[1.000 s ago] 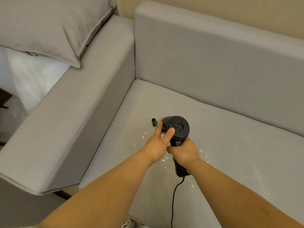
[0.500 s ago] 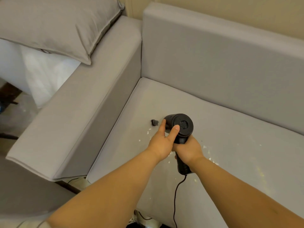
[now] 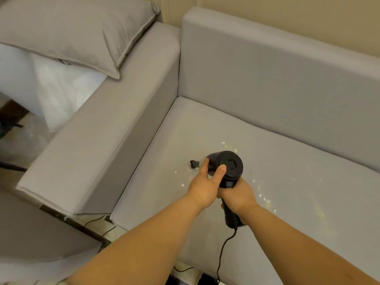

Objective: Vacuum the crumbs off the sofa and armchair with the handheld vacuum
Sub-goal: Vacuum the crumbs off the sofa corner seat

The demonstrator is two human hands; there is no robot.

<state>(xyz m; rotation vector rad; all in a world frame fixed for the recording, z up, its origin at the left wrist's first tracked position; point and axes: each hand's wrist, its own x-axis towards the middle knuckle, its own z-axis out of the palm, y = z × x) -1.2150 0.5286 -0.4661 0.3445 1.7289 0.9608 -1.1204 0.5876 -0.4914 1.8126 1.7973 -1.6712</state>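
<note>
I hold the handheld vacuum (image 3: 225,167) over the sofa seat (image 3: 287,192), my right hand (image 3: 236,195) wrapped round its handle, my left hand (image 3: 207,182) cupping the body with thumb on the rear cap. The nozzle (image 3: 194,163) points down-left at the cushion; whether it touches the fabric I can't tell. Crumbs (image 3: 264,199) lie scattered on both sides. I should keep the nozzle low, sweep slowly, and mind the cord (image 3: 223,249).
</note>
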